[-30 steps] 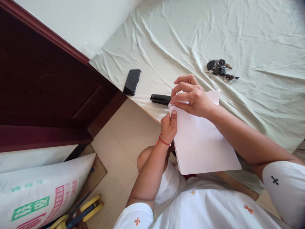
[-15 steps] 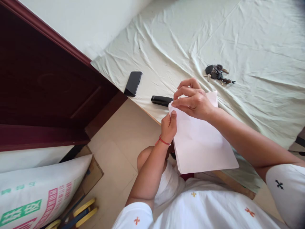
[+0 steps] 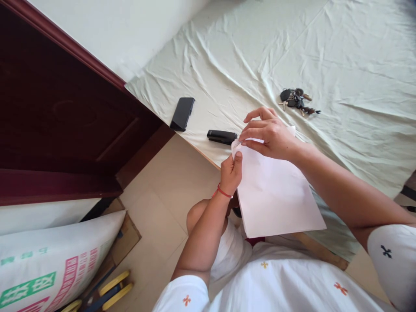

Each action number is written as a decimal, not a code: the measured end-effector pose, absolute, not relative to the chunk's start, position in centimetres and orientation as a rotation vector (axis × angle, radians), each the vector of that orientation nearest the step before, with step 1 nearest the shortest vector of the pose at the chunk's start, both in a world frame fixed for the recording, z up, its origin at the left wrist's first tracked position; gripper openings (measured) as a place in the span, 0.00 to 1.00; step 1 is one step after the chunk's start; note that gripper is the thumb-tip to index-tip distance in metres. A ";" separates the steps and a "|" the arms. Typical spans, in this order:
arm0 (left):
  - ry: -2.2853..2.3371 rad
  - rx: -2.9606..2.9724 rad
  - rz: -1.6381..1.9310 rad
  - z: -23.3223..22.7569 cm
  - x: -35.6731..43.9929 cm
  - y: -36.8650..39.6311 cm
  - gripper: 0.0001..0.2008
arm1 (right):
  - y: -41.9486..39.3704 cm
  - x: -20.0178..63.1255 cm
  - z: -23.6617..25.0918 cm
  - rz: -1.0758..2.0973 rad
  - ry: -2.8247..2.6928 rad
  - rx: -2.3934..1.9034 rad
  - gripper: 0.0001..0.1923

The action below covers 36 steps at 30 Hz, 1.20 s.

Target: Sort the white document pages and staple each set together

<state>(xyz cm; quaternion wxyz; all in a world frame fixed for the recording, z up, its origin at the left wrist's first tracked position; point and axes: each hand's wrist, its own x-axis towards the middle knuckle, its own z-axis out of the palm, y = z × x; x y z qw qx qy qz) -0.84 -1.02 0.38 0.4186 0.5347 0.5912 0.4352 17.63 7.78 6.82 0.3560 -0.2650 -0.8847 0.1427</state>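
A stack of white paper sheets (image 3: 279,195) is held over my lap, along the front edge of the cloth-covered table. My left hand (image 3: 231,173) grips its left edge near the upper corner, thumb on top and fingers behind. Across the top lies my right hand (image 3: 268,134), its thumb and fingertips closed on the paper near the upper left corner, where the edges curl up in layers. The other right fingers are bent and slightly apart. Just left of that corner a black stapler (image 3: 222,137) lies on the cloth.
A black phone (image 3: 182,114) rests near the table's left edge, and a bunch of keys (image 3: 297,100) lies farther back on the pale green tablecloth (image 3: 341,56). On the floor at lower left are a printed white sack (image 3: 58,260) and a yellow wheel (image 3: 115,288). A dark red door (image 3: 65,99) stands at left.
My right hand has shifted slightly right along the paper's top, and the layered corner shows more. My left hand stays in nearly the same place.
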 end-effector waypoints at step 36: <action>1.475 1.461 1.137 0.7 -0.6 -1.1 0.33 | 8.1 17.0 6.0 0.335 -2.188 -0.607 0.12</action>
